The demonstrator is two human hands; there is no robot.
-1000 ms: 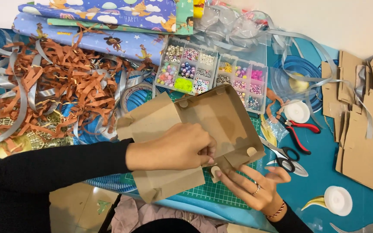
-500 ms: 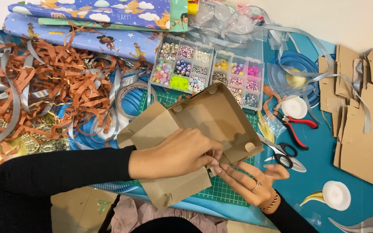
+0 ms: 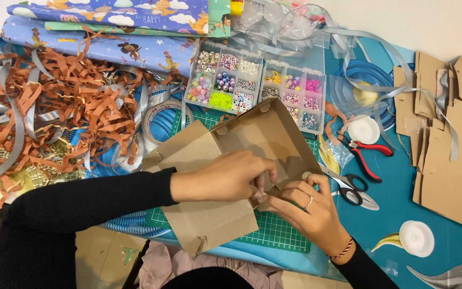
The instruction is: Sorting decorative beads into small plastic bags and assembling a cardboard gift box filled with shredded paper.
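Not much changed really: left hand (image 3: pixel 231 176) and right hand (image 3: pixel 306 211) still pinch the cardboard box (image 3: pixel 252 144) corner, box on the green mat (image 3: pixel 276 233), tilted a bit flatter.

The left forearm, in a black sleeve, comes in from the left edge and runs nearly level toward the centre. The left hand (image 3: pixel 225 176) lies palm down, knuckles up, its fingers curled and pinched together at their tips on the right side. The right forearm rises from the near right corner, also in a black sleeve, with a thin red cord around the wrist. The right hand (image 3: pixel 308 211) angles up and to the left, back of the hand showing, a ring on one finger. Its fingers bend inward and meet the left fingertips, so that both hands touch at the centre, pinching at the same spot.
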